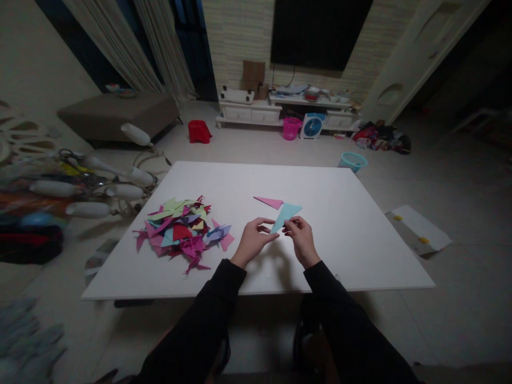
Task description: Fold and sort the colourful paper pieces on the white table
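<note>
A light-blue folded paper [286, 214] is held up above the white table [360, 250], its narrow end pointing down toward me. My left hand [255, 238] has its thumb and fingers at the paper's lower left tip. On the other side, my right hand [299, 234] pinches the paper's right edge. Just behind lies a pink folded paper [270, 202], a slim pointed shape flat on the table. To the left is a heap of colourful folded paper pieces [180, 229], some shaped like cranes. A blue-violet paper crane [218, 233] rests at the heap's right side.
A chandelier with white shades [128, 191] stands close by the table's left edge. Beyond the table are a red stool [199, 132], a pink bucket [291, 128] and a blue fan [312, 126]. A turquoise basket [352, 160] is at the far right corner.
</note>
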A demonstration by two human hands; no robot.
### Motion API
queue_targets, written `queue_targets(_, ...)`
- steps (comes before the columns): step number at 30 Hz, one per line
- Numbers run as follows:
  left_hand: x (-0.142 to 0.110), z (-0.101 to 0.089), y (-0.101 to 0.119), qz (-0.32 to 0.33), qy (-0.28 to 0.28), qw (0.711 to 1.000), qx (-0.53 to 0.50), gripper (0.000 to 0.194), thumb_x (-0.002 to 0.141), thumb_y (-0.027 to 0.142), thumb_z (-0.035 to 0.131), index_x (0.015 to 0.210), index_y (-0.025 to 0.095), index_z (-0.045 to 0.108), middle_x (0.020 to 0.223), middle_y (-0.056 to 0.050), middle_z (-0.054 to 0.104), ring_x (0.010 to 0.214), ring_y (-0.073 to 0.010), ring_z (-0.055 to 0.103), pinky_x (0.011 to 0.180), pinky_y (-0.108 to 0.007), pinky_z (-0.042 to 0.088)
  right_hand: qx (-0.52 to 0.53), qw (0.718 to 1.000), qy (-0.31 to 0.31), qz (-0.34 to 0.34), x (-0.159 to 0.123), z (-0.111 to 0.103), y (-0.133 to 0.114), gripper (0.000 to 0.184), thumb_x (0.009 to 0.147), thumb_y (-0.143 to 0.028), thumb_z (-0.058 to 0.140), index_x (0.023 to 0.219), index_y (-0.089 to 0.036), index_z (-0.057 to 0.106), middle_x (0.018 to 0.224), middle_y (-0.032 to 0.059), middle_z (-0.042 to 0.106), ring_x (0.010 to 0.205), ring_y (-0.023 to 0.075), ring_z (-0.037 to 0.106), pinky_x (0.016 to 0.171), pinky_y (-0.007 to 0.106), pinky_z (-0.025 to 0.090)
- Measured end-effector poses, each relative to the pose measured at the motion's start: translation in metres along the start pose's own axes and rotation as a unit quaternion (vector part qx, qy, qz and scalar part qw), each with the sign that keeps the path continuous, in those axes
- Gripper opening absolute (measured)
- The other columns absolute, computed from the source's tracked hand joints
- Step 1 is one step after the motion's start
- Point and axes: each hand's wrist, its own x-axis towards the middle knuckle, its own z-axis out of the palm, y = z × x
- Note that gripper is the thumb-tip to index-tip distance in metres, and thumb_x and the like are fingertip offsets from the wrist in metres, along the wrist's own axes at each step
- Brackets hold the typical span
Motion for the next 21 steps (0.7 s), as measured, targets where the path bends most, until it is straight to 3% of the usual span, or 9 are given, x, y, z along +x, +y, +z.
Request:
queue_targets(4,0.002,-0.001,-0.004,0.029,0.025,0.997,0.06,0.021,0.069,0.022,0.081,0.089,0.018,0.077,0.094,-0.009,0.075,0.075,-0.0179,0.068,0.067,-0.028,0.055,0.004,1.0,-0.02,0.011,0.003,0.002,-0.001,0.03,0.067,-0.042,0.08,0.076,-0.022,0.059,0.07,-0.0007,0.065,0.063,0.0168,0.063,0.059,0.029,0.047)
queue_targets(8,0.011,-0.004,-0.012,-0.05,0.05,0.995,-0.066,0.023,0.072,0.027,0.081,0.09,0.012,0.076,0.083,-0.01,0.076,0.073,-0.0215,0.072,0.073,-0.035,0.059,-0.011,0.999,-0.032,-0.002,0.007,0.004,-0.002,0.032,0.071,-0.046,0.078,0.08,-0.021,0.061,0.078,0.0009,0.066,0.071,0.0178,0.065,0.06,0.029,0.046)
queue_targets(13,0.022,-0.009,-0.021,-0.136,0.104,0.97,-0.173,0.026,0.073,0.023,0.082,0.092,0.007,0.074,0.078,-0.011,0.075,0.072,-0.0205,0.075,0.076,-0.033,0.061,-0.136,0.985,0.004,-0.102,0.011,-0.002,-0.001,0.02,0.071,-0.033,0.075,0.081,-0.022,0.061,0.089,0.0029,0.065,0.079,0.0194,0.062,0.064,0.031,0.048)
queue_targets(18,0.018,-0.007,-0.016,-0.189,0.118,0.947,-0.231,0.016,0.078,0.018,0.079,0.09,0.009,0.073,0.089,-0.013,0.076,0.079,-0.0193,0.076,0.08,-0.03,0.061,-0.212,0.956,-0.038,-0.201,0.0,-0.002,-0.008,0.02,0.075,-0.022,0.066,0.095,-0.024,0.063,0.111,0.006,0.061,0.084,0.0195,0.064,0.066,0.033,0.052)
queue_targets(21,0.012,-0.003,-0.013,-0.196,0.11,0.941,-0.252,0.012,0.08,0.015,0.077,0.089,0.009,0.073,0.094,-0.013,0.075,0.081,-0.0182,0.075,0.083,-0.03,0.061,-0.222,0.942,-0.062,-0.245,-0.01,0.002,-0.011,0.021,0.077,-0.018,0.062,0.097,-0.025,0.065,0.119,0.0076,0.059,0.098,0.0227,0.064,0.072,0.035,0.054)
